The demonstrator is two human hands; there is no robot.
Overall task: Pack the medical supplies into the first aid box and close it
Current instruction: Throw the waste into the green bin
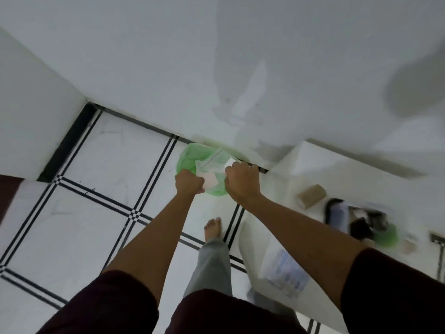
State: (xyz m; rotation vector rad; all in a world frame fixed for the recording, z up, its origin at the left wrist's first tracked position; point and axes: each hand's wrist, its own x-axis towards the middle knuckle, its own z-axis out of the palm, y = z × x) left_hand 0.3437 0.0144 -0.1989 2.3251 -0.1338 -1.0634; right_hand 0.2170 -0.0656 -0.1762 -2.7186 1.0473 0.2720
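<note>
My left hand [189, 182] is a closed fist gripping a pale pink and white wrapper [210, 183]. My right hand [241, 181] is closed on a white paper piece [230, 162] joined to a clear film [212, 163]. Both hands hover over a bin lined with a green bag [186, 160] on the floor by the wall. On the white table [320, 165] to the right lies a blurred dark open case [337, 212] with things in it; I cannot tell if it is the first aid box. A small brown carton [311, 195] lies near it.
A green item [388, 237] and small blurred objects sit at the table's right. A printed sheet [285, 273] lies on the table's near end. My bare foot [213, 227] stands on the white tiled floor with black lines. The wall runs just behind the bin.
</note>
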